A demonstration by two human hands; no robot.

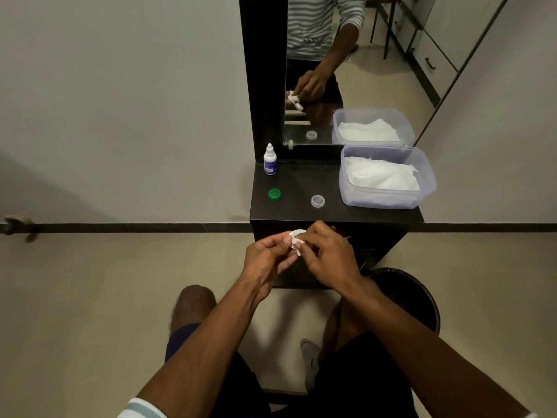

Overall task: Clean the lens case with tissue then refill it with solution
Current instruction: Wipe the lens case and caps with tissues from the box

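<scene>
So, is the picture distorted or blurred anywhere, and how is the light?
Head view: wide-angle distortion bends the wall line and floor edges; light is soft and dim, with a faint shadow left of the shelf; left hand and right hand look slightly blurred; the mirror reflects without strong glare.

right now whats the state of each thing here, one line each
lens case: held in both hands, being wiped
left hand: gripping the case
right hand: pressing tissue into the case
solution bottle: upright, capped
green cap: off, on the shelf
clear cap: off, on the shelf
tissue tub: open, tissues inside
bin: open, on the floor
</scene>
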